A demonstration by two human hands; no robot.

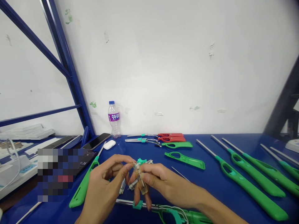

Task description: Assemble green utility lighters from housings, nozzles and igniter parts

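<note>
My right hand (161, 183) holds a small clear, amber-tinted lighter tank (142, 184) between thumb and fingers, in the lower middle of the view. At the tank's top end, the thumb and index finger of my left hand (112, 177) are pinched together. A teal piece (141, 161) shows just above the fingertips. Behind and below my fingers are several small metallic and clear parts (122, 186), partly hidden. Near the bottom edge, an opened green lighter (177, 215) with a metal rod and white wires lies under my right hand.
Several long green lighters (252, 189) lie at the right, another (81, 186) at the left. Behind my hands are green shell halves (187, 160), red lighter bodies (171, 137), a plastic bottle (114, 121), a white case (109, 144) and a phone (97, 141).
</note>
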